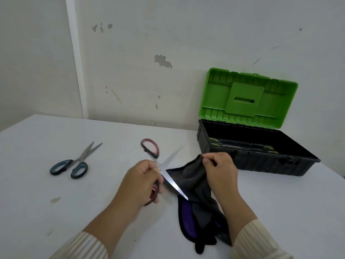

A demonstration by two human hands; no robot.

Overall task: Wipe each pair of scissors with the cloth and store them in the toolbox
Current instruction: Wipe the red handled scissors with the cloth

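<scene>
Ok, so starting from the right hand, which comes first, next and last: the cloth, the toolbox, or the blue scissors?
1. Cloth: the right hand pinches its top edge, so they touch.
2. Toolbox: open, just behind the hand, toward the wall on the right.
3. Blue scissors: lying far across the table on the left, beyond the left hand.

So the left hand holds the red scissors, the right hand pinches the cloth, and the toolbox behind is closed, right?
Not quite: the toolbox is open, its green lid up, as the head view shows. The left hand holds the red scissors, the right hand pinches the cloth.
</scene>
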